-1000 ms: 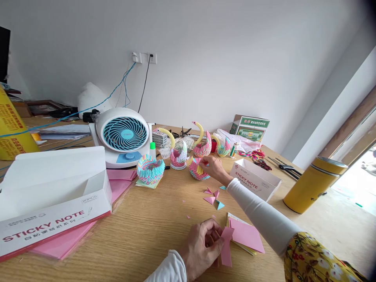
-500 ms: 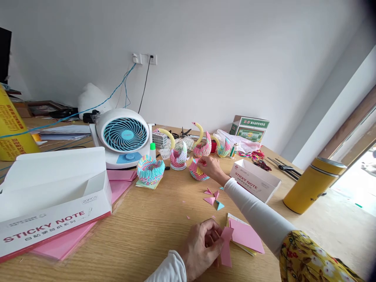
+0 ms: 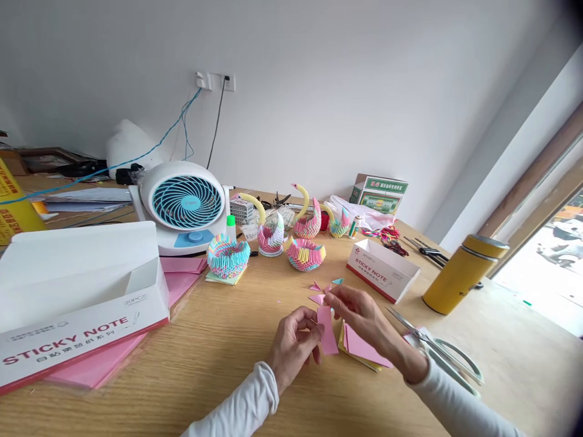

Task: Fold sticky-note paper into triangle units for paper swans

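Note:
My left hand pinches a narrow pink paper strip just above the wooden table. My right hand is beside it, fingertips touching the strip's top end. Under the right hand lies a small stack of pink and yellow paper sheets. A few folded pink and blue paper triangles lie just beyond the hands. Farther back stand a round multicoloured origami base, a second ring-shaped one and three paper swans.
A white and blue desk fan stands behind. A large open sticky-note box lies left on pink sheets, a smaller one right. Scissors lie by my right wrist. A yellow flask stands at right.
My right hand has drawn back from the round origami base to the pink strip held in my left hand. The view has shifted right, bringing the scissors into sight.

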{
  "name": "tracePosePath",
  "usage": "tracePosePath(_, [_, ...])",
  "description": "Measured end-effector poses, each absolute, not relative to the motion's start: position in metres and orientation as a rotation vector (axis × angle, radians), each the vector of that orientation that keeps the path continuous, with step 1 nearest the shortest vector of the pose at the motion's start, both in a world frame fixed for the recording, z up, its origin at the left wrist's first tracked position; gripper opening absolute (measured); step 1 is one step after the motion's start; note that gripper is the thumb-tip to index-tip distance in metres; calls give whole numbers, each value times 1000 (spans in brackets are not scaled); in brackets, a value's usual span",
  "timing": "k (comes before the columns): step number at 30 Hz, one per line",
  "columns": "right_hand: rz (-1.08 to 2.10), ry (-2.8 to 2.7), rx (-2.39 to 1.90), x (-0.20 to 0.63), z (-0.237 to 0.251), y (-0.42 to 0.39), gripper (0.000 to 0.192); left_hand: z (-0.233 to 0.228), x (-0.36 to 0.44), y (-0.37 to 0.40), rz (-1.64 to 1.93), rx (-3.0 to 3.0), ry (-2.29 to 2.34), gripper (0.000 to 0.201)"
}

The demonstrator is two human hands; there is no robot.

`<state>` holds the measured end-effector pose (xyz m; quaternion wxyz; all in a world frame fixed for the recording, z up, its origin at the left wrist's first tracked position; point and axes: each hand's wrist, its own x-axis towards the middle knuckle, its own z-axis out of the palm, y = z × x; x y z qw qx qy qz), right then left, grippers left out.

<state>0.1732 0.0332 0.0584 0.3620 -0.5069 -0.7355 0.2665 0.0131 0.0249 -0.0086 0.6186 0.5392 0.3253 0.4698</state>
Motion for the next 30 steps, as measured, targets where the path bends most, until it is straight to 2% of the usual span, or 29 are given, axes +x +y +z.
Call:
tracePosePath(4, [1097, -1648, -1286, 175, 51, -4, 37, -2, 14, 21, 1054, 1268, 766, 31])
tracePosePath(9, [1282, -1398, -1117, 177, 28, -10, 31, -1, 15, 19, 1035, 1332, 772, 30])
tracePosePath(14, [1287, -1263, -1016, 175, 9, -13, 29, 2, 17, 14, 977, 1403, 759, 26])
tracePosePath(22, [1416, -1032, -822, 172, 12, -22, 15, 3, 23, 6, 1009, 1275, 659, 22])
tracePosePath(26, [1366, -1084, -843, 174, 10, -22, 7, 2, 24, 6, 1024, 1166, 664, 21])
tracePosePath(30, [1277, -1177, -922, 176, 10, -21, 9, 4, 23, 6, 1011, 1019, 667, 23])
